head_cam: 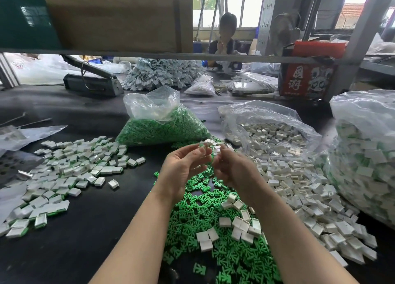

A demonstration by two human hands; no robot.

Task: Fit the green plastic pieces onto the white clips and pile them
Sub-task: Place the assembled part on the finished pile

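Note:
Both my hands are raised close together over the middle of the black table. My left hand [185,168] pinches a small white clip [203,145] at its fingertips. My right hand [233,169] has its fingers curled round a small piece that is blurred and mostly hidden. Below them lies a heap of loose green plastic pieces [205,236] with a few white clips [239,224] on top. More loose white clips [299,187] spread to the right. A pile of assembled white-and-green clips [70,168] covers the table's left side.
A clear bag of green pieces [162,127] stands behind the hands, an open bag of white clips [269,130] right of it, and a big bag of assembled clips [363,155] at far right. Another person [226,36] sits across the table. A red box [307,78] stands at the back right.

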